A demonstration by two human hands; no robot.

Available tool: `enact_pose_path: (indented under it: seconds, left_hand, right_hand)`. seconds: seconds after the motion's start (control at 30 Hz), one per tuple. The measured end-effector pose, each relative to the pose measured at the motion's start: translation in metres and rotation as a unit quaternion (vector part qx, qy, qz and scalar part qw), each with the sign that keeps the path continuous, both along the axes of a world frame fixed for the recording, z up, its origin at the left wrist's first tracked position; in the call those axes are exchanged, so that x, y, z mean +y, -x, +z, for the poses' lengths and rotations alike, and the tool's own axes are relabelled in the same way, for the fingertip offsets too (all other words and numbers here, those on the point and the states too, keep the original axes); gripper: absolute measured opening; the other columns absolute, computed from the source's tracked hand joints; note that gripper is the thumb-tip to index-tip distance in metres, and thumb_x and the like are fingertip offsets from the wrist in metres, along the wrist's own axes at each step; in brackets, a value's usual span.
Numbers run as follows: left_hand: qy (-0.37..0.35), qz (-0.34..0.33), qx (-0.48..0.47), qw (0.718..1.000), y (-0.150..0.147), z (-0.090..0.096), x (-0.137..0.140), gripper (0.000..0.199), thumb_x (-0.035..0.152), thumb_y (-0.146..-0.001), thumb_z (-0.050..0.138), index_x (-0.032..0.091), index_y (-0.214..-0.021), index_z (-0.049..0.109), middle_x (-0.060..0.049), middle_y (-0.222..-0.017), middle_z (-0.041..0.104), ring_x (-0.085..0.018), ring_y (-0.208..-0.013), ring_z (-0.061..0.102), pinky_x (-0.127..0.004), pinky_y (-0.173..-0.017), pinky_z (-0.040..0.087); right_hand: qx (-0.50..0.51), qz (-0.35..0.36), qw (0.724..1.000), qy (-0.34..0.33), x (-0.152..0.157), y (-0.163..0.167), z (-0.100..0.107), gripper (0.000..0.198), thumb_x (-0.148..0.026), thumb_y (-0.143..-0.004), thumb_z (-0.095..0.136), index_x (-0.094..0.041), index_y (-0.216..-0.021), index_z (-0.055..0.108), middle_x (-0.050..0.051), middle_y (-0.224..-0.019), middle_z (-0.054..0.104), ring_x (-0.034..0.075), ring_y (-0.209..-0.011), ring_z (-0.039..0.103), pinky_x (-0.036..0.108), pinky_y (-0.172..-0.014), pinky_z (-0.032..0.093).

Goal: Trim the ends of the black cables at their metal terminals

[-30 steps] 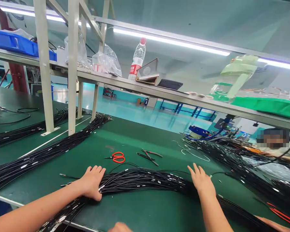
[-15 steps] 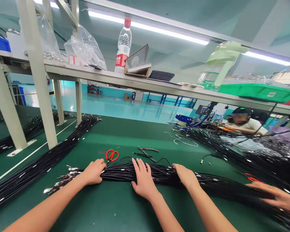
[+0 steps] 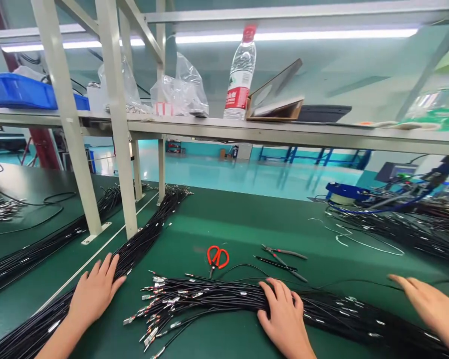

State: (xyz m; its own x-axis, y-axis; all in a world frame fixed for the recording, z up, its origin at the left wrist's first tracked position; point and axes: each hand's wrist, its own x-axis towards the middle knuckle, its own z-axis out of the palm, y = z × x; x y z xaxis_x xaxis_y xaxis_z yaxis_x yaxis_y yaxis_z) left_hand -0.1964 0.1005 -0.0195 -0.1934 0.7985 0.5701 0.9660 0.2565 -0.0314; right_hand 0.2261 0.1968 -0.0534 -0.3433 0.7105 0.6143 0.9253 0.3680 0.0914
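My left hand (image 3: 95, 289) lies over the left bundle of black cables (image 3: 138, 249), its fingers stretched out and slightly apart. My right hand (image 3: 284, 314) is bent over the middle cable bundle (image 3: 228, 294), fingers across the top and thumb on the near side. That bundle's left end fans out into loose ends with silvery connectors (image 3: 153, 319). Behind it lie red-handled scissors (image 3: 217, 258), cutting pliers (image 3: 284, 253) and a thin black pen-like tool (image 3: 275, 263).
Another person's hand (image 3: 430, 304) is over the bundle's right part. Metal posts (image 3: 121, 124) stand at left, carrying a shelf (image 3: 209, 130) with a water bottle (image 3: 241, 75) and an opened box (image 3: 275, 94). More cables (image 3: 404, 234) lie at right.
My left hand has let go of the middle bundle and moved left onto the left bundle. My right hand's fingers have bent over the cables. One of the other person's hands has left the bundle.
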Motion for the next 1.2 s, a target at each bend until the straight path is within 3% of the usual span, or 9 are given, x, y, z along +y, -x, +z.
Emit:
enact_pose_path:
  seconds: [0.17, 0.3, 0.5, 0.6, 0.67, 0.8, 0.97, 1.07, 1.2]
  left_hand:
    - [-0.024, -0.024, -0.011, 0.999, 0.005, -0.023, 0.003, 0.064, 0.050, -0.081, 0.018, 0.015, -0.135, 0.027, -0.012, -0.138, 0.035, -0.029, -0.131, 0.020, -0.052, -0.102, 0.019]
    - [-0.017, -0.021, -0.112, 0.993, -0.017, -0.007, -0.004, 0.057, 0.050, -0.082, 0.020, 0.035, -0.135, 0.005, -0.002, -0.137, 0.038, -0.029, -0.129, 0.025, -0.051, -0.100, 0.025]
    - [0.088, -0.207, -0.197, 0.954, -0.100, 0.024, -0.002, 0.050, 0.049, -0.080, 0.034, 0.023, -0.123, 0.038, -0.008, -0.125, 0.050, -0.024, -0.118, 0.043, -0.038, -0.099, 0.034]
    - [0.184, -0.287, -0.081, 0.936, -0.148, 0.023, 0.015, 0.081, 0.042, -0.065, 0.057, 0.015, -0.135, 0.025, -0.012, -0.143, 0.023, -0.030, -0.132, 0.013, -0.047, -0.107, 0.014]
    - [0.280, -0.283, -0.055, 0.916, -0.167, 0.023, 0.031, 0.082, 0.028, -0.065, 0.056, 0.010, -0.136, 0.020, -0.016, -0.141, 0.026, -0.030, -0.131, 0.018, -0.048, -0.105, 0.015]
    - [0.352, -0.277, -0.053, 0.893, -0.175, 0.028, 0.067, 0.058, 0.017, -0.065, 0.058, 0.008, -0.120, 0.044, -0.019, -0.113, 0.054, -0.030, -0.106, 0.050, -0.041, -0.089, 0.039]
    - [0.453, -0.285, -0.082, 0.841, -0.169, 0.034, 0.102, 0.023, 0.031, -0.080, 0.055, 0.013, -0.094, 0.058, -0.005, -0.092, 0.060, -0.018, -0.083, 0.058, -0.036, -0.074, 0.047]
    - [0.501, -0.273, -0.111, 0.814, -0.166, 0.036, 0.118, 0.023, 0.032, -0.082, 0.053, 0.011, -0.091, 0.058, -0.003, -0.089, 0.060, -0.015, -0.075, 0.058, -0.031, -0.065, 0.050]
    - [0.529, -0.263, -0.145, 0.794, -0.165, 0.036, 0.128, 0.023, 0.032, -0.082, 0.053, 0.011, -0.091, 0.058, -0.003, -0.087, 0.060, -0.014, -0.072, 0.058, -0.029, -0.062, 0.050]
  right_hand:
    - [0.016, 0.008, 1.000, 0.012, -0.006, 0.003, 0.004, 0.044, -0.014, -0.065, 0.041, -0.017, -0.106, 0.054, 0.009, -0.108, 0.057, 0.024, -0.106, 0.047, 0.044, -0.092, 0.024]
    - [0.053, -0.002, 0.997, 0.054, -0.013, 0.007, 0.012, 0.046, -0.014, -0.064, 0.043, -0.017, -0.108, 0.053, 0.009, -0.107, 0.057, 0.023, -0.104, 0.047, 0.044, -0.095, 0.022]
    - [0.056, 0.003, 0.994, 0.090, -0.019, 0.008, 0.015, 0.048, -0.014, -0.067, 0.042, -0.012, -0.114, 0.048, 0.012, -0.112, 0.054, 0.023, -0.109, 0.042, 0.044, -0.096, 0.019]
    - [0.058, 0.007, 0.993, 0.101, -0.019, 0.006, 0.013, 0.050, -0.013, -0.069, 0.041, -0.012, -0.119, 0.045, 0.013, -0.118, 0.050, 0.022, -0.113, 0.039, 0.042, -0.097, 0.019]
    - [0.058, 0.011, 0.993, 0.101, -0.021, 0.005, 0.014, 0.050, -0.012, -0.069, 0.042, -0.014, -0.119, 0.045, 0.013, -0.120, 0.047, 0.022, -0.115, 0.036, 0.041, -0.098, 0.019]
    - [0.057, 0.006, 0.995, 0.087, -0.029, 0.005, 0.020, 0.050, -0.008, -0.070, 0.045, -0.015, -0.120, 0.046, 0.015, -0.122, 0.043, 0.024, -0.119, 0.032, 0.042, -0.099, 0.018]
    - [0.058, 0.040, 0.994, 0.080, -0.048, 0.013, 0.027, 0.040, -0.015, -0.080, 0.044, -0.015, -0.120, 0.045, 0.017, -0.126, 0.038, 0.029, -0.120, 0.030, 0.045, -0.095, 0.024]
    - [0.041, 0.095, 0.988, 0.113, -0.057, 0.022, 0.024, 0.025, -0.017, -0.086, 0.036, -0.016, -0.101, 0.056, 0.010, -0.098, 0.056, 0.019, -0.093, 0.051, 0.032, -0.081, 0.038]
    - [0.018, 0.109, 0.982, 0.152, -0.059, 0.034, 0.018, 0.022, -0.016, -0.085, 0.042, -0.019, -0.101, 0.056, 0.003, -0.086, 0.059, 0.014, -0.071, 0.057, 0.023, -0.062, 0.042]
